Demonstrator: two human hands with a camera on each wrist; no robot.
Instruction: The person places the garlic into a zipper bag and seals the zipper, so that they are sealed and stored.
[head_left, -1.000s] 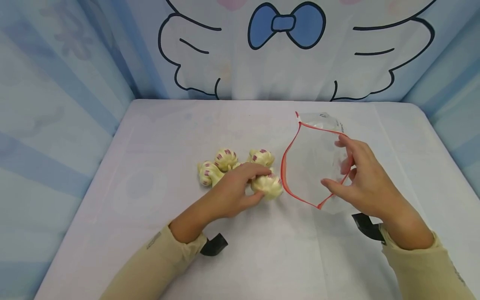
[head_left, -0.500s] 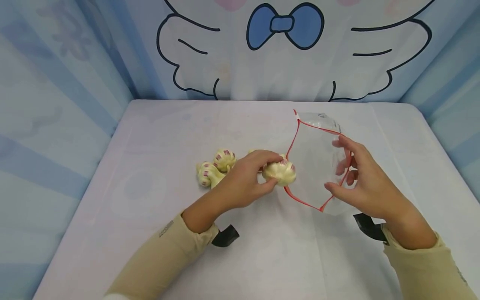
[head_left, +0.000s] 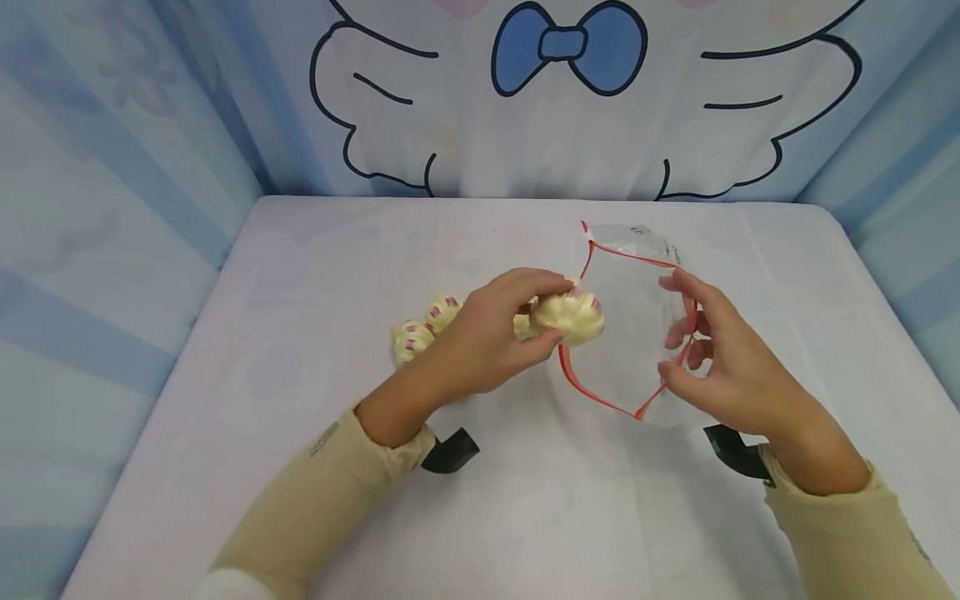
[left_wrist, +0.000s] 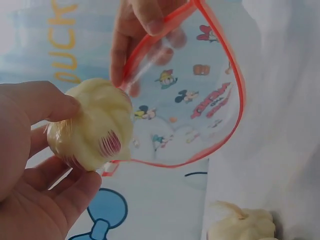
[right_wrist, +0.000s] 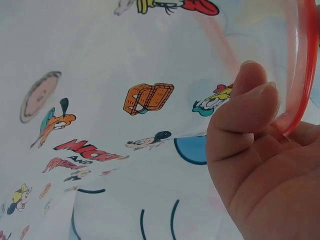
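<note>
My left hand (head_left: 491, 337) pinches a pale garlic bulb (head_left: 572, 318) with purple streaks between thumb and fingers. In the left wrist view that garlic bulb (left_wrist: 95, 125) is beside the mouth of a clear plastic bag, apart from the table. The bag (head_left: 626, 333) has a red edge and stands with its mouth spread toward the left. My right hand (head_left: 720, 358) grips the bag's red rim, thumb on one side and fingers on the other. Cartoon prints cover the clear bag (right_wrist: 90, 115) in the right wrist view.
More garlic bulbs (head_left: 412, 340) lie left of the bag on the white table (head_left: 525, 517), partly hidden by my left hand. A patterned blue curtain (head_left: 112, 250) stands behind and beside the table.
My left hand has lifted the garlic bulb off the table and carried it right and away from me, to the bag's mouth. The right hand and bag have hardly moved.
</note>
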